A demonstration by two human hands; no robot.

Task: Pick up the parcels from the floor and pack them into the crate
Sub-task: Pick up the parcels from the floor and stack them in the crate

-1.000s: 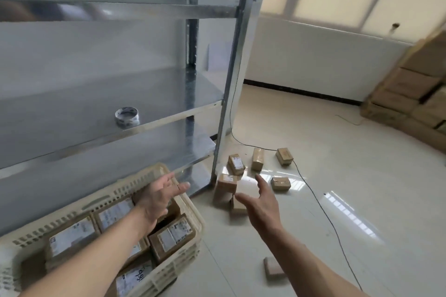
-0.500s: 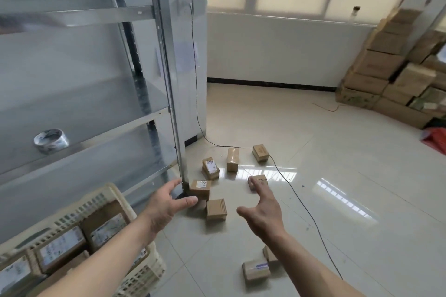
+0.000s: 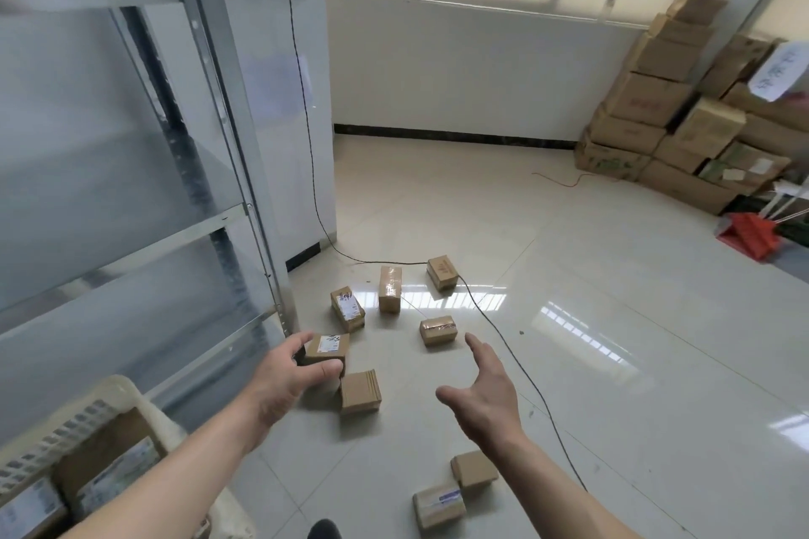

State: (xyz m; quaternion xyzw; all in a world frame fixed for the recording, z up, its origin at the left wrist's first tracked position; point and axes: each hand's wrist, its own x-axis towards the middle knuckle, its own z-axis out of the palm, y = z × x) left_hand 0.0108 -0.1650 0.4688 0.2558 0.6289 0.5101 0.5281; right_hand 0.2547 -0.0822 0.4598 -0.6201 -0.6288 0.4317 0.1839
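Eight parcels (image 3: 389,295) lie scattered on the floor — both the left hand (image 3: 286,381) and right hand (image 3: 486,396) spread, empty — and the black cable (image 3: 494,328) among them could snag a reach.
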